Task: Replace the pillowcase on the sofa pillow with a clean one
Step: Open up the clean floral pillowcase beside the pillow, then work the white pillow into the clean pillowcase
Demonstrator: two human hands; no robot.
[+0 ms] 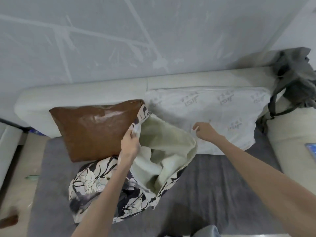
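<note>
A floral black-and-white pillowcase [95,190] lies on the grey sofa seat with its mouth gaping, showing its pale green lining [159,147]. My left hand [130,144] grips the upper left edge of that opening. My right hand [204,130] pinches the right edge of the opening, right in front of a bare white pillow insert [213,113] with faint grey printed marks. The insert leans against the sofa backrest, outside the case.
A shiny brown cushion [95,129] leans on the cream backrest [77,94] left of the case. A grey bag [294,77] slumps over the right end of the backrest above the cream armrest [294,144]. Floor and a brown object [9,219] lie at left.
</note>
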